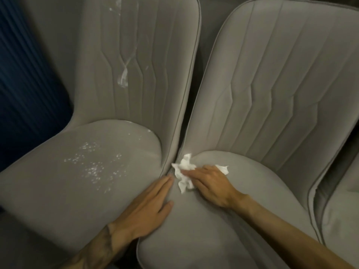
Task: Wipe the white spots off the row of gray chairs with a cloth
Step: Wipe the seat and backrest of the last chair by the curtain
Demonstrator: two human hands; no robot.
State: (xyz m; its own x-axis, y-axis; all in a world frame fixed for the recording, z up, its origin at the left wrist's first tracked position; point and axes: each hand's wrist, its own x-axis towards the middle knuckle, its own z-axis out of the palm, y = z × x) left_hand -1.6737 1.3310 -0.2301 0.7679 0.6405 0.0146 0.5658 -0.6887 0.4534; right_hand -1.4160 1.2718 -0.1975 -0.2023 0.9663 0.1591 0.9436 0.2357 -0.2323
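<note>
Two hands rest low on the seats. The left hand (144,206) lies flat, fingers together, on the edge of the left chair (64,187) and holds nothing. The right hand (210,183) presses its fingers down on the crumpled white cloth (184,172) at the near corner of the right chair (242,191), by the gap. That seat looks clean, so I think this chair is nearly done. Farther off, white spots (93,167) dot the left seat, and a white smear (124,76) marks its back. The cloth should go there next.
</note>
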